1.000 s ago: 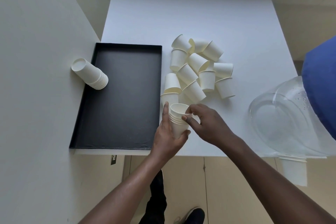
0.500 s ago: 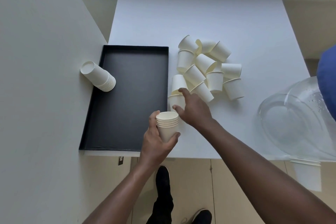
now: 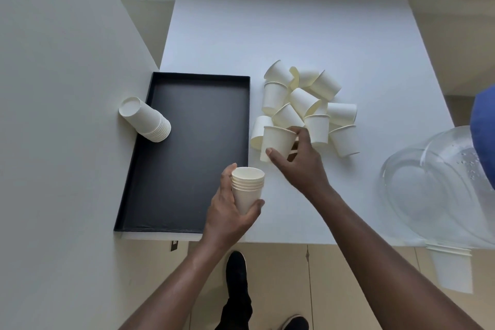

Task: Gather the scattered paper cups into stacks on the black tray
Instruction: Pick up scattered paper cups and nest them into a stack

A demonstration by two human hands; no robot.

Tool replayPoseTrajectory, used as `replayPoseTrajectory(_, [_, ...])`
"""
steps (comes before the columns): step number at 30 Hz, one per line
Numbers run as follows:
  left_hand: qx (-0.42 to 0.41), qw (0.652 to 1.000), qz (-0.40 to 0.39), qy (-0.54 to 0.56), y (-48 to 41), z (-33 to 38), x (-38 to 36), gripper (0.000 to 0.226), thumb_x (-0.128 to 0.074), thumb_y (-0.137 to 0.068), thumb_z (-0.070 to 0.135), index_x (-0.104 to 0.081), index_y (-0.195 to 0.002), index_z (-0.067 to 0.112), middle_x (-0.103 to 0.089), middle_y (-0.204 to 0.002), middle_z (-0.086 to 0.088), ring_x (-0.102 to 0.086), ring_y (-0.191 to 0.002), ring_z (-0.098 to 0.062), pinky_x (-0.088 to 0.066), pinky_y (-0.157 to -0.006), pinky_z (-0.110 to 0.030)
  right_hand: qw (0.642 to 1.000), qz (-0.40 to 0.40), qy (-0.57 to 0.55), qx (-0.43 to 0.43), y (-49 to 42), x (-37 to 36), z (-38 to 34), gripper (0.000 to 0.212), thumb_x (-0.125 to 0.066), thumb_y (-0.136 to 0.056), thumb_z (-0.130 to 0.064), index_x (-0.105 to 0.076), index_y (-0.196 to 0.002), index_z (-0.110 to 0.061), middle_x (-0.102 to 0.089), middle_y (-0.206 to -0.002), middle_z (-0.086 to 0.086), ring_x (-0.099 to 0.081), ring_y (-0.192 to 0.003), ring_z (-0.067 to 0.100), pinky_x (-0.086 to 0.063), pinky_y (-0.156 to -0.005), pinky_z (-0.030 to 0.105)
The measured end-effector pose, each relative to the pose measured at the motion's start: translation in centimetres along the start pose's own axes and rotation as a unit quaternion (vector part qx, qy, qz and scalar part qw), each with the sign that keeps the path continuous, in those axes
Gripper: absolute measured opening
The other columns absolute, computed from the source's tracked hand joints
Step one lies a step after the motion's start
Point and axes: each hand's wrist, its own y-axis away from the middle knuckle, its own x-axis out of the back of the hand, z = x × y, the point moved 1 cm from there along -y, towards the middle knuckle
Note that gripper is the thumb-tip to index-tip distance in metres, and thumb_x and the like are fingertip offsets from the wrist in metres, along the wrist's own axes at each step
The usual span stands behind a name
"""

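Observation:
My left hand (image 3: 227,211) grips an upright stack of several nested cream paper cups (image 3: 247,187) just over the right front edge of the black tray (image 3: 187,211). My right hand (image 3: 300,163) holds a single paper cup (image 3: 277,142), mouth up and tilted, lifted from the near left of the pile. A pile of several scattered paper cups (image 3: 316,104) lies on the white table right of the tray. An upside-down stack of cups (image 3: 147,120) stands at the tray's left edge, leaning towards the wall.
The white table (image 3: 294,35) is bare beyond the pile. A wall (image 3: 53,115) runs along the tray's left side. A clear plastic container (image 3: 434,190) overhangs the table's right front corner, with more cups (image 3: 452,268) below it. My foot (image 3: 235,268) shows under the table's front edge.
My right hand reached into the pile, closed on one cup and lifted it clear. My left hand with the stack drew back and left toward the tray's front corner.

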Motion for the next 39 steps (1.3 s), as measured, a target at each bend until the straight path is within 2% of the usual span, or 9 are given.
replayPoseTrajectory(10, [-0.045, 0.997, -0.067, -0.008, -2.5, 1.8, -1.3, 0.108, -0.070, -0.072, 0.054, -0.002, -0.156, 0.046, -0.062, -0.131, 0.004, -0.066, -0.101, -0.021, -0.059, -0.079, -0.042, 0.996, -0.034, 0.008, 0.082, 1.9, 0.6, -1.6, 0.052, -0.077, -0.083, -0.039, -0.046, -0.125, -0.034, -0.062, -0.115, -0.020, -0.060, -0.099, -0.004, -0.046, -0.076, 0.008])
replayPoseTrajectory(16, [-0.071, 0.994, -0.078, 0.001, -3.6, 2.1, -1.6, 0.124, -0.075, -0.076, 0.050, 0.019, -0.156, 0.048, -0.061, -0.136, 0.007, -0.064, -0.092, -0.012, -0.046, -0.069, -0.016, 0.994, -0.069, 0.024, 0.075, 3.1, 0.3, -0.6, 0.036, -0.055, -0.093, -0.043, -0.062, -0.125, -0.028, -0.062, -0.124, -0.016, -0.053, -0.111, -0.003, -0.043, -0.094, 0.017])
replayPoseTrajectory(20, [-0.070, 0.994, -0.083, 0.000, -3.9, 1.9, -1.7, 0.111, -0.076, -0.074, 0.052, -0.003, -0.158, 0.050, -0.061, -0.134, 0.010, -0.067, -0.103, -0.015, -0.057, -0.079, -0.034, 0.989, -0.125, 0.017, 0.083, 3.3, 0.9, 0.2, 0.042, -0.042, -0.101, -0.044, -0.061, -0.137, -0.031, -0.058, -0.129, -0.012, -0.048, -0.125, 0.001, -0.039, -0.103, 0.021])
replayPoseTrajectory(23, [-0.066, 0.994, -0.081, -0.007, -4.2, 1.9, -2.0, 0.098, -0.075, -0.070, 0.056, -0.021, -0.151, 0.047, -0.060, -0.128, 0.009, -0.065, -0.100, -0.015, -0.057, -0.080, -0.036, 0.997, -0.010, -0.015, 0.074, 1.7, 1.6, 1.1, 0.044, -0.045, -0.102, -0.045, -0.057, -0.140, -0.028, -0.060, -0.128, -0.010, -0.057, -0.118, 0.004, -0.050, -0.096, 0.027])
replayPoseTrajectory(25, [-0.060, 0.995, -0.080, -0.014, -4.3, 1.9, -2.4, 0.096, -0.075, -0.069, 0.056, -0.022, -0.148, 0.048, -0.060, -0.127, 0.009, -0.063, -0.099, -0.015, -0.055, -0.079, -0.034, 0.990, 0.062, 0.106, 0.072, -0.3, 1.8, 2.1, 0.047, -0.055, -0.098, -0.035, -0.052, -0.144, -0.024, -0.059, -0.129, -0.001, -0.060, -0.113, 0.019, -0.054, -0.087, 0.038])
replayPoseTrajectory(28, [-0.045, 0.995, -0.084, -0.030, -4.1, 1.8, -2.8, 0.096, -0.075, -0.068, 0.057, -0.019, -0.146, 0.052, -0.058, -0.125, 0.011, -0.061, -0.101, -0.014, -0.050, -0.080, -0.031, 0.926, -0.005, 0.373, 0.055, -3.3, 0.9, 3.3, 0.067, -0.059, -0.091, -0.029, -0.038, -0.154, -0.025, -0.052, -0.135, 0.011, -0.056, -0.111, 0.034, -0.051, -0.083, 0.041])
replayPoseTrajectory(32, [-0.030, 0.995, -0.085, -0.038, -4.1, 1.8, -3.1, 0.098, -0.074, -0.068, 0.059, -0.017, -0.147, 0.054, -0.056, -0.127, 0.013, -0.060, -0.104, -0.014, -0.049, -0.082, -0.031, 0.892, -0.057, 0.445, 0.062, -4.5, -0.5, 4.5, 0.069, -0.063, -0.090, -0.041, -0.035, -0.151, -0.028, -0.055, -0.127, 0.012, -0.060, -0.102, 0.033, -0.048, -0.078, 0.038])
replayPoseTrajectory(36, [-0.022, 0.995, -0.084, -0.049, -4.1, 2.3, -3.6, 0.102, -0.075, -0.069, 0.056, -0.014, -0.150, 0.056, -0.056, -0.131, 0.012, -0.060, -0.108, -0.016, -0.055, -0.087, -0.040, 0.925, -0.025, 0.376, 0.039, -4.0, 1.2, 4.9, 0.068, -0.067, -0.087, -0.050, -0.040, -0.145, -0.027, -0.059, -0.118, 0.008, -0.064, -0.101, 0.032, -0.050, -0.078, 0.038])
replayPoseTrajectory(39, [-0.015, 0.994, -0.095, -0.060, -4.0, 2.9, -4.4, 0.107, -0.077, -0.072, 0.053, -0.007, -0.153, 0.056, -0.055, -0.138, 0.008, -0.059, -0.113, -0.019, -0.054, -0.091, -0.042, 0.991, 0.070, 0.108, -0.023, -3.8, 3.7, 4.1, 0.062, -0.073, -0.081, -0.054, -0.047, -0.130, -0.028, -0.067, -0.113, 0.004, -0.066, -0.096, 0.027, -0.052, -0.072, 0.033])
